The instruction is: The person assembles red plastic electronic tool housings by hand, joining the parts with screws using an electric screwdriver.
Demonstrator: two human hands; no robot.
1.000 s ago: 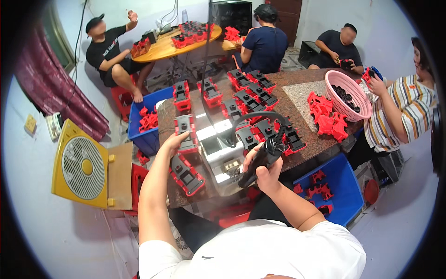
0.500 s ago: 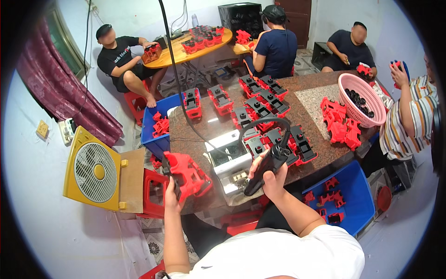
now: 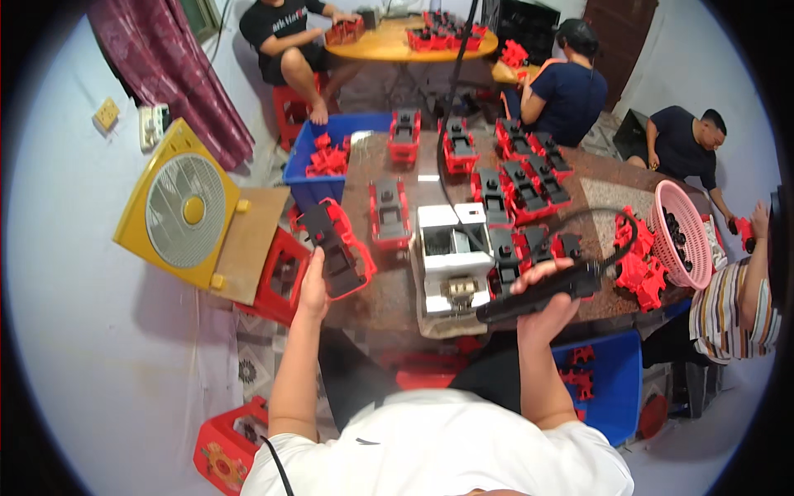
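My left hand (image 3: 313, 285) grips the edge of a red plastic frame with a black plate (image 3: 337, 246), its black side facing me, above the table's left edge. My right hand (image 3: 547, 310) is wrapped round a black corded electric screwdriver (image 3: 538, 296). The tool lies nearly level, its tip to the left, apart from the frame. Between my hands stands a white screw feeder (image 3: 455, 260). One red-and-black assembly (image 3: 389, 213) sits just left of the feeder. Several more assemblies (image 3: 525, 186) stand in rows behind and right of it, some partly hidden by the tool and its cable.
Red parts (image 3: 638, 263) are piled beside a pink basket (image 3: 703, 248) of black pieces. Blue bins stand at the table's far left (image 3: 310, 178) and near right (image 3: 622, 384). A yellow fan (image 3: 186, 207) is on my left. Several people sit or stand around, handling red parts.
My view has shifted. The red frame has turned so its black plate shows. The screwdriver has swung from steep to nearly level. An assembly now shows left of the feeder, where bare tabletop was.
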